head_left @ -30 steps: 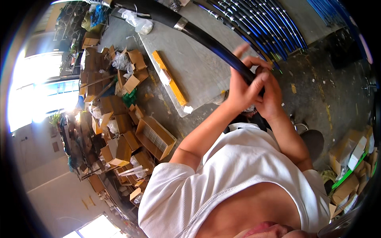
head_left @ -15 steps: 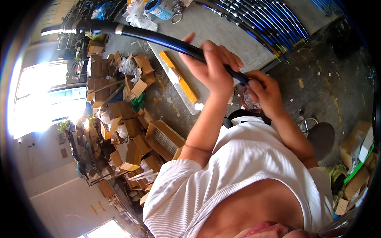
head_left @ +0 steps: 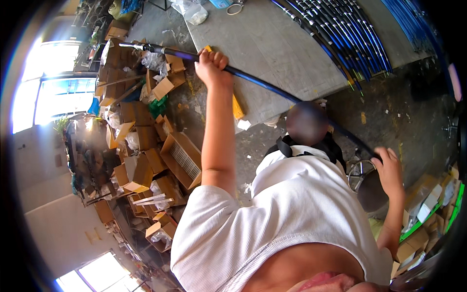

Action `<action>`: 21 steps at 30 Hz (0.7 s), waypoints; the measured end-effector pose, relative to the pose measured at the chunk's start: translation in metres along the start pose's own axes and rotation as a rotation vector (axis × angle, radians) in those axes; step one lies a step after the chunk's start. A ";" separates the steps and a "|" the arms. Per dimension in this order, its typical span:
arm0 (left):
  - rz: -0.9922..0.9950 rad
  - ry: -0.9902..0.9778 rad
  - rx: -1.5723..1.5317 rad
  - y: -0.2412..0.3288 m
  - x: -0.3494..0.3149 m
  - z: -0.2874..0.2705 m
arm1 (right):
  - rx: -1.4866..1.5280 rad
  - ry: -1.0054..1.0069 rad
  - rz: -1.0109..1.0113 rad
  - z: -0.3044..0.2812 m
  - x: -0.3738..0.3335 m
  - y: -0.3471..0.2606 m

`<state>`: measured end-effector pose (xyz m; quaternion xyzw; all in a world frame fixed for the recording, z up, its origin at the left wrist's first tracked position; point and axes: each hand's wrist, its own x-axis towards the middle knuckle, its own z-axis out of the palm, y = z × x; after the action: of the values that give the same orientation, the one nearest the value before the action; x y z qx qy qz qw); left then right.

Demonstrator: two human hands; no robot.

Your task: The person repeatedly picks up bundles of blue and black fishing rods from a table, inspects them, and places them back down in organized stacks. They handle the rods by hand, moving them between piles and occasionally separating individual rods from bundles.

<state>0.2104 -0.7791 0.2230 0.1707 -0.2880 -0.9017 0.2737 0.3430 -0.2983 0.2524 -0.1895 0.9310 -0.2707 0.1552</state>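
A long dark blue and black fishing rod (head_left: pixel 272 88) slants across in front of me, from upper left down to the right. My left hand (head_left: pixel 212 69) is closed round its thicker part, near the pale-tipped end, with the arm stretched out. At the thin end, my right hand (head_left: pixel 389 170) grips the rod between thumb and fingers, low on the right. The rod's middle passes behind a blurred dark round patch (head_left: pixel 307 121), so that stretch is hidden. Several similar rods (head_left: pixel 348 36) lie side by side on the grey table (head_left: pixel 258 44).
A yellow bar (head_left: pixel 237 108) lies by the table's near edge, partly behind my left arm. Cardboard boxes (head_left: pixel 181 160) and plastic are heaped on the left. A round stool (head_left: pixel 372 192) stands below my right hand, with more boxes (head_left: pixel 413 243) beyond. Thin blue rods (head_left: pixel 406 24) lie far right.
My hands have moved far apart along the rod: the left up and leftward, the right down and to the right. More of the rod's length now shows between them.
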 end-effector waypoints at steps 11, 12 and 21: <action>-0.392 -0.596 -0.789 -0.018 -0.062 0.054 | 1.271 -0.763 0.540 -0.037 0.008 -0.049; -0.486 -0.774 -0.919 -0.019 -0.062 0.054 | 1.450 -0.907 0.617 -0.039 0.008 -0.051; -0.560 -0.661 -0.753 -0.012 -0.038 0.056 | 1.180 -0.766 0.631 -0.047 -0.001 -0.087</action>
<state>0.2095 -0.7246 0.2647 -0.1599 0.0390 -0.9856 -0.0384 0.3490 -0.3446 0.3393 0.1184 0.5237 -0.5807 0.6119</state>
